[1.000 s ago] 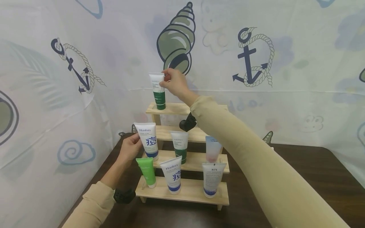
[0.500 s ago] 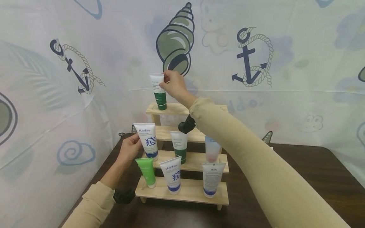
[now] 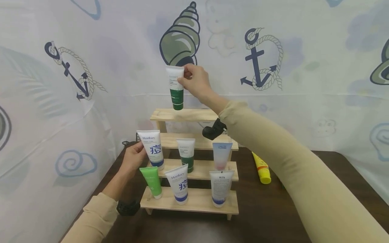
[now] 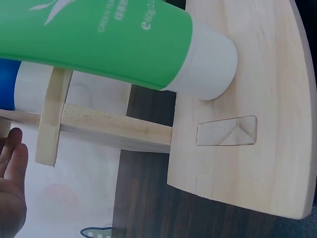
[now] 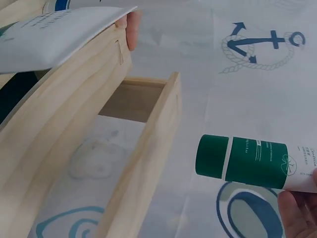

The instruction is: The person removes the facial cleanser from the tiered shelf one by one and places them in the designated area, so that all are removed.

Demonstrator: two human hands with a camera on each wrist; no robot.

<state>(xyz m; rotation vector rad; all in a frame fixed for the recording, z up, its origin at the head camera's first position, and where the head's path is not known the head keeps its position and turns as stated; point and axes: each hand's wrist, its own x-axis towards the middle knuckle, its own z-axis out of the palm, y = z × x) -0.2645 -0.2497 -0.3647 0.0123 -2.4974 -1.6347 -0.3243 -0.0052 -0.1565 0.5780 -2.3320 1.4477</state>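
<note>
My right hand (image 3: 197, 81) pinches the upper edge of a white and green cosmetic tube (image 3: 177, 96), which hangs cap down above the top plank of the wooden display stand (image 3: 182, 114). In the right wrist view the tube's green cap (image 5: 212, 156) is apart from the planks. My left hand (image 3: 133, 157) is at the stand's left side. Its fingertips, partly hidden behind a white and blue Hankey tube (image 3: 152, 148), hold a plank's end; fingers (image 5: 132, 30) show there in the right wrist view. Below stands a light green tube (image 4: 124, 44).
Lower planks hold another white and green tube (image 3: 186, 152), a pale blue and pink tube (image 3: 222, 155), a second Hankey tube (image 3: 178, 185) and a grey-white tube (image 3: 221, 189). A yellow tube (image 3: 262, 170) lies on the dark table (image 3: 267, 209). A printed cloth (image 3: 127, 50) hangs behind.
My right hand has lifted the white and green tube off the top plank, up and slightly to the right. The left hand keeps its place. The head view has shifted, showing the yellow tube.
</note>
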